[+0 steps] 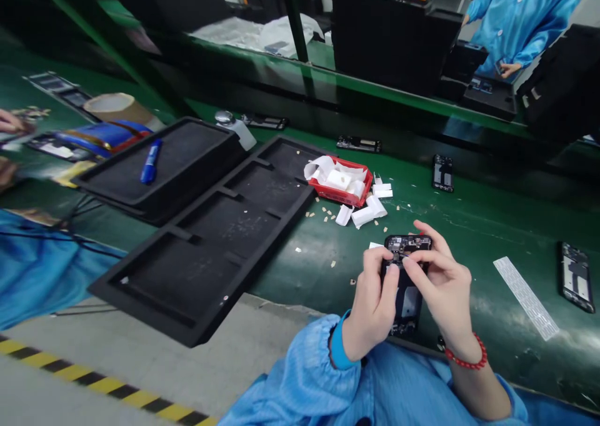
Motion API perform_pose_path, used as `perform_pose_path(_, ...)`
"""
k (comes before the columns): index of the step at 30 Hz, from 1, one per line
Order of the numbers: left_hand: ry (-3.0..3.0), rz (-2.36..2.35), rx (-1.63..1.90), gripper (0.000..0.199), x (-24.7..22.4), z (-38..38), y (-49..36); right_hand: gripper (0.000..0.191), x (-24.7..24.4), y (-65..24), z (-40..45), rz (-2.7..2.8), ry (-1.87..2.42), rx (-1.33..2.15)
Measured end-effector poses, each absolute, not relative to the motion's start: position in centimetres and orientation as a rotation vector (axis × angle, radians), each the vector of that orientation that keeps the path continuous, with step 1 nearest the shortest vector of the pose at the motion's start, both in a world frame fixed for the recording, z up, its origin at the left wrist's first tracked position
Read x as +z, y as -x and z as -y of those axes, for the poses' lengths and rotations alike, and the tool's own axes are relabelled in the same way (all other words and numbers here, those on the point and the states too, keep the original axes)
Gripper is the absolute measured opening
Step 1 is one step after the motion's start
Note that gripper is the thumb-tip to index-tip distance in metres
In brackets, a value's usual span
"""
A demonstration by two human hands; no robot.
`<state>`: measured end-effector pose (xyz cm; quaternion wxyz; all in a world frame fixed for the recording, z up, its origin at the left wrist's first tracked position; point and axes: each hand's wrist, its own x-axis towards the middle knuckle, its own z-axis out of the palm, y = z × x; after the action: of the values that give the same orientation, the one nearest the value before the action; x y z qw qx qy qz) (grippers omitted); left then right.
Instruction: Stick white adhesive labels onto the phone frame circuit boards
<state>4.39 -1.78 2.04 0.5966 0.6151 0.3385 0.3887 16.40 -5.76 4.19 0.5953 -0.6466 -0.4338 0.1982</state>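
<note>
An opened phone (405, 298) sits at the near edge of a green bench (492, 220), right of centre. The left hand (372, 301) grips its left side; the right hand (443, 282) touches its far end, fingertips together, any small part between them unclear. Farther left are a red box (332, 193) and black tray (220, 226).

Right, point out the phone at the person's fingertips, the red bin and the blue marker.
Phone (409, 302): head view, lower half of its exposed face.
Red bin (334, 194): head view, near side wall.
Blue marker (150, 161): head view, middle of the barrel.
</note>
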Motion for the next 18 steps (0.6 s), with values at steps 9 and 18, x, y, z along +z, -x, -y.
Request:
perform_pose_path(9, -1.564, -0.789, 0.957, 0.027, 3.4, -0.7, -5.2, 0.006, 4.0, -16.5, 3.8, 1.146, 1.499, 0.386)
perform_pose_path(18, -1.541, -0.85, 0.973, 0.028, 3.1, -2.8, -4.6, 0.005, 4.0, -16.0, 0.3, 1.254, 1.542, 0.365)
